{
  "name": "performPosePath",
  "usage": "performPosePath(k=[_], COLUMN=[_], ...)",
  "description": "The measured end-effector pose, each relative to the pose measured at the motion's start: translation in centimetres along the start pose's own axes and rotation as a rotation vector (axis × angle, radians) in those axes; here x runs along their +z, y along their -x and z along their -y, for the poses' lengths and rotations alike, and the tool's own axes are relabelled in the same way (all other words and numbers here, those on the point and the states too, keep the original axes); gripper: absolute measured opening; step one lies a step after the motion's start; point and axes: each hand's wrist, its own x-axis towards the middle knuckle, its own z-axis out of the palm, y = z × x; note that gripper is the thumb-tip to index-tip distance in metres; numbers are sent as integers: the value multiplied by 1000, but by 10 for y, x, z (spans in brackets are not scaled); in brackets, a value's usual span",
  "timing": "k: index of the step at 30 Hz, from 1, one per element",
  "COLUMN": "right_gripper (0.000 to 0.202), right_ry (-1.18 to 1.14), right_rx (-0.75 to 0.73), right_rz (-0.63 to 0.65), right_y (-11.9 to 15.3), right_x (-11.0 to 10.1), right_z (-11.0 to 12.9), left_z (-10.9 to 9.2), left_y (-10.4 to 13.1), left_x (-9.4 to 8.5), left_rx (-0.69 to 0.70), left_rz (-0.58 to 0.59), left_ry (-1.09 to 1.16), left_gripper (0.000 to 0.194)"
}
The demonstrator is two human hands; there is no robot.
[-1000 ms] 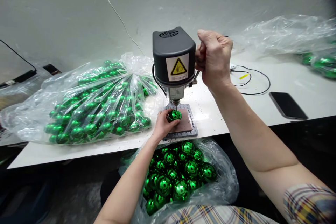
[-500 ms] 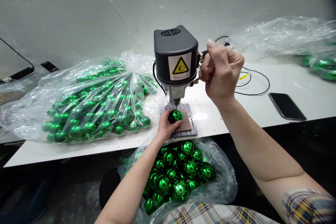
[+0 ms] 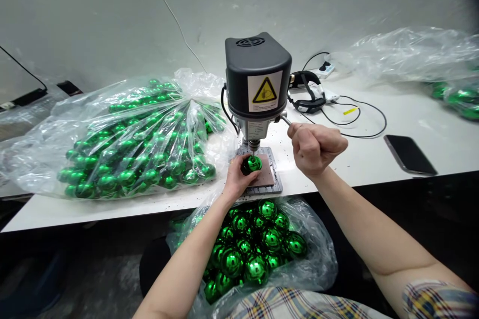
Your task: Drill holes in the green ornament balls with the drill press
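Observation:
My left hand (image 3: 238, 177) is closed around a shiny green ball ornament (image 3: 255, 163), keeping it on the brown pad (image 3: 266, 173) of the drill press base. Straight above, the thin bit (image 3: 253, 151) of the black drill press (image 3: 258, 60) meets the top of the ball; whether it has gone in I cannot tell. My right hand (image 3: 318, 146), in a fist, grips the drill press lever (image 3: 286, 119) to the right of the machine. Most of the lever is hidden by the fingers.
An open plastic bag (image 3: 318, 259) of green balls lies in my lap below the table edge. A large bag of green balls (image 3: 127, 159) fills the left side. At right are a phone (image 3: 409, 154), cables (image 3: 385, 122) and a black strapped device (image 3: 309, 94).
My right hand has come down with the lever, and the bit sits lower at the ball. The left hand keeps its hold. The view has shifted slightly.

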Motion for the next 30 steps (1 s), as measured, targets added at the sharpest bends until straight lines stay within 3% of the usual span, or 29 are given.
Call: performPosePath(k=[3,5,8,11,14,15,19,21,24,26,30], right_gripper=[52,55,56,56,58,58,52,50,47,47,48], right_ry=[-10,6,74,49,-33,-49,-55,-57,-69,-81,-85], right_rx=[-20,55,302,568,759,788,772,751,733,698,666], right_rz=[38,-30,-241,-244,-224,-217,-209,-214,-240,-206,-176], right_y=[4,-4,-37,-81,-108,-112,-109,-106,-105,-104,-103], right_x=[1,7,23,35,39,38,36,36,35,35,35], right_z=[3,8,17,15,2,-3,-15,-16,-15,-16,-15], left_z=[-1,-1,-3,-14,-36,-45,-64,-60,-35,-14,18], left_y=[1,1,-3,-2,15,23,42,25,-35,-81,-144], left_x=[-2,-1,3,2,-20,-32,-83,-97,-101,-98,-92], left_rx=[-16,-31,-71,-149,-219,-212,-72,-98,-194,-263,-299], left_rz=[2,11,0,-72,-102,-43,430,453,213,70,7], left_ry=[13,40,68,33,-152,-223,-284,-316,-547,-694,-758], left_gripper=[55,55,54,53,50,49,48,32,27,35,42])
